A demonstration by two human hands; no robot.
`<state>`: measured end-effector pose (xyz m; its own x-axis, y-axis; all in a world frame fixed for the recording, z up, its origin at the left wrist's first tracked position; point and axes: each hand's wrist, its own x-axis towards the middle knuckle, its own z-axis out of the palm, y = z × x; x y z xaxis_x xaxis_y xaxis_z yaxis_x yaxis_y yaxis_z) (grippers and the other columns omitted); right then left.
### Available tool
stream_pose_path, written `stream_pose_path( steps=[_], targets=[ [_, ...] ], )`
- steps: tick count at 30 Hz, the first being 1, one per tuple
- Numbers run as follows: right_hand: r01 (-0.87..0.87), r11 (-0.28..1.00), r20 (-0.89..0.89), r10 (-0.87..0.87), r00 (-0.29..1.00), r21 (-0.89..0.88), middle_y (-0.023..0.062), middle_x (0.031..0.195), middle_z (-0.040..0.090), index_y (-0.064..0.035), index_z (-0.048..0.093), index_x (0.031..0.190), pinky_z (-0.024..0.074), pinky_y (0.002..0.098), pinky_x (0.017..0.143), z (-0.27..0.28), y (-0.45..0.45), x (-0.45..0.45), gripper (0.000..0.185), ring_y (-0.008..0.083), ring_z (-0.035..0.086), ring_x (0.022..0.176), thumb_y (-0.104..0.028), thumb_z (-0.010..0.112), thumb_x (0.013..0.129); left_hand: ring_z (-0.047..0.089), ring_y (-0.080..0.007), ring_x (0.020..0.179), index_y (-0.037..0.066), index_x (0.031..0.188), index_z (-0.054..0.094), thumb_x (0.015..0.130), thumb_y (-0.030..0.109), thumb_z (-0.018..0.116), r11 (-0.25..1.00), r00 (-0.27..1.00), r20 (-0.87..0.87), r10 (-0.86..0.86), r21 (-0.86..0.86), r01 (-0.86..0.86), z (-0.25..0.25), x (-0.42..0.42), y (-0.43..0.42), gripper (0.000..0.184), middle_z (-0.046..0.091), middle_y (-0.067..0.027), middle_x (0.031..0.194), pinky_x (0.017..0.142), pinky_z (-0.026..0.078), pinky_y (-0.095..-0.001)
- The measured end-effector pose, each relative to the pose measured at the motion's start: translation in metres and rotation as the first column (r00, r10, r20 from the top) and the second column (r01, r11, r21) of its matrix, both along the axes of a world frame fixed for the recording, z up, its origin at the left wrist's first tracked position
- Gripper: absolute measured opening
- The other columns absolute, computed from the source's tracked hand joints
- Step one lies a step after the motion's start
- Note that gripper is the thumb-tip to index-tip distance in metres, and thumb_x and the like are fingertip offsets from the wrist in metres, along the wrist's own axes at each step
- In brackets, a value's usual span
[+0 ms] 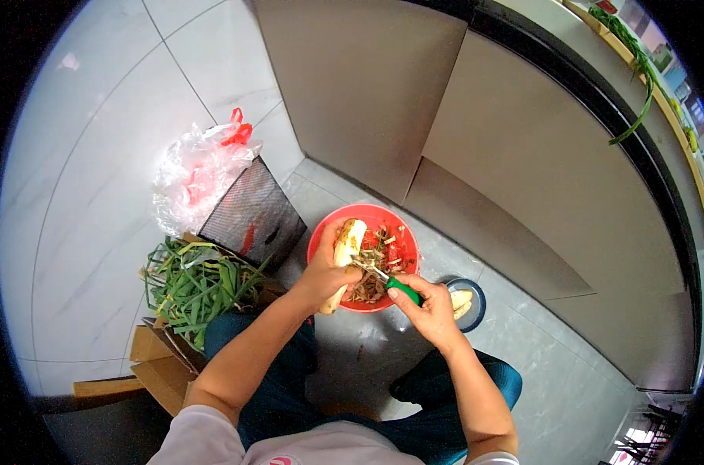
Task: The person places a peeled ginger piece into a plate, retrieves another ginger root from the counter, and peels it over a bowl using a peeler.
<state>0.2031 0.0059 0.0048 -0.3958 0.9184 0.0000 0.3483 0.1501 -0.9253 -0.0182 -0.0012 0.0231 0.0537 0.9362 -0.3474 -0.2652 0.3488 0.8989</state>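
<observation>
My left hand (328,271) is wrapped round a long, pale root vegetable (350,237) with brown patches of skin, tilted over a red bucket (316,242). I cannot tell its exact kind. Closed on the green handle of a peeler (403,291), my right hand (432,311) sits just right of the bucket. The peeler's metal head points left and lies against or very close to the vegetable, near my left fingers. Brown and pale peelings (370,289) fill the bottom of the bucket. By my right hand, a dark round dish (478,311) holds pale yellow pieces (462,301).
Left of the bucket stands a black mesh bin (257,208) with clear and red plastic bags (201,174). A cardboard box (157,364) of long green leaves (193,283) is beside my left leg. Cabinets (522,147) run along the right, with green stalks (637,70) overhanging the counter.
</observation>
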Motion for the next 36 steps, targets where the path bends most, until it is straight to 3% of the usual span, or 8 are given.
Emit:
stream_pose_path(
  steps=[1, 3, 22, 25, 27, 31, 33, 36],
  targets=[
    [0.000, 1.000, -0.001, 0.000, 1.000, -0.001, 0.0090, 0.075, 0.070, -0.0085, 0.072, 0.104, 0.0511, 0.0292, 0.064, 0.000, 0.000, 0.000, 0.028, 0.0138, 0.066, 0.066, -0.030, 0.074, 0.086, 0.055, -0.0129, 0.053, 0.017, 0.148, 0.018, 0.072, -0.012, 0.058, 1.000, 1.000, -0.001, 0.000, -0.001, 0.000, -0.001, 0.001, 0.000, 0.091, 0.057, -0.0105, 0.095, 0.043, 0.044, -0.0267],
    [-0.005, 1.000, -0.003, 0.005, 1.000, -0.008, 0.0092, 0.077, 0.071, -0.0082, 0.072, 0.104, 0.0511, 0.0292, 0.064, 0.001, -0.001, 0.001, 0.028, 0.0135, 0.065, 0.067, -0.029, 0.074, 0.086, 0.049, -0.0139, 0.043, 0.021, 0.149, 0.015, 0.073, -0.008, 0.057, 0.999, 0.999, -0.035, 0.002, 0.035, -0.001, -0.004, 0.002, 0.000, 0.091, 0.055, -0.0079, 0.074, 0.039, 0.041, -0.0277],
    [0.015, 1.000, -0.085, -0.015, 0.996, -0.002, 0.0126, 0.082, 0.072, -0.0082, 0.072, 0.107, 0.0526, 0.0311, 0.068, -0.020, 0.004, 0.004, 0.032, 0.0168, 0.070, 0.073, -0.032, 0.073, 0.086, 0.051, -0.0129, 0.048, 0.024, 0.147, 0.019, 0.069, -0.014, 0.055, 0.996, 0.997, -0.026, -0.076, 0.047, 0.077, 0.003, 0.004, -0.002, 0.093, 0.054, -0.0078, 0.083, 0.039, 0.040, -0.0268],
    [0.009, 0.999, 0.015, -0.009, 1.000, -0.037, 0.0132, 0.081, 0.072, -0.0090, 0.072, 0.108, 0.0530, 0.0312, 0.069, -0.012, 0.002, 0.004, 0.032, 0.0184, 0.071, 0.073, -0.033, 0.073, 0.087, 0.051, -0.0126, 0.048, 0.024, 0.147, 0.019, 0.070, -0.012, 0.055, 0.995, 0.995, 0.028, -0.092, 0.045, 0.090, 0.004, 0.002, -0.004, 0.093, 0.054, -0.0076, 0.083, 0.038, 0.040, -0.0265],
    [0.019, 0.994, 0.111, -0.031, 0.993, 0.110, 0.0139, 0.079, 0.071, -0.0108, 0.072, 0.108, 0.0532, 0.0312, 0.068, -0.005, 0.002, 0.003, 0.033, 0.0200, 0.071, 0.071, -0.035, 0.072, 0.087, 0.050, -0.0122, 0.048, 0.025, 0.147, 0.019, 0.071, -0.012, 0.055, 0.994, 0.993, 0.051, -0.107, 0.013, 0.106, 0.007, 0.001, -0.004, 0.092, 0.054, -0.0077, 0.084, 0.039, 0.039, -0.0260],
    [0.027, 0.992, 0.125, -0.042, 0.991, 0.120, 0.0116, 0.083, 0.073, -0.0078, 0.071, 0.109, 0.0526, 0.0296, 0.071, -0.004, -0.003, 0.000, 0.032, 0.0156, 0.069, 0.077, -0.031, 0.073, 0.088, 0.049, -0.0119, 0.047, 0.026, 0.147, 0.019, 0.072, -0.011, 0.055, 0.996, 0.994, 0.066, -0.089, 0.013, 0.089, 0.008, 0.003, -0.003, 0.091, 0.054, -0.0072, 0.085, 0.038, 0.039, -0.0261],
    [-0.054, 0.987, -0.188, 0.025, 0.982, -0.153, 0.0078, 0.091, 0.074, -0.0025, 0.070, 0.110, 0.0512, 0.0281, 0.077, -0.014, -0.002, 0.002, 0.031, 0.0114, 0.066, 0.085, -0.025, 0.073, 0.089, 0.049, -0.0120, 0.047, 0.025, 0.147, 0.019, 0.074, -0.011, 0.056, 0.996, 0.994, 0.068, -0.087, 0.013, 0.086, 0.012, 0.005, -0.003, 0.090, 0.054, -0.0072, 0.086, 0.039, 0.039, -0.0263],
    [-0.115, 0.918, -0.276, 0.006, 0.961, -0.380, 0.0052, 0.098, 0.072, 0.0017, 0.069, 0.110, 0.0497, 0.0274, 0.082, -0.013, 0.000, 0.005, 0.030, 0.0099, 0.062, 0.092, -0.020, 0.072, 0.090, 0.049, -0.0122, 0.047, 0.024, 0.147, 0.020, 0.075, -0.010, 0.057, 0.996, 0.995, 0.042, -0.088, 0.024, 0.087, 0.012, 0.005, -0.003, 0.088, 0.054, -0.0080, 0.088, 0.039, 0.040, -0.0264]
  ],
)
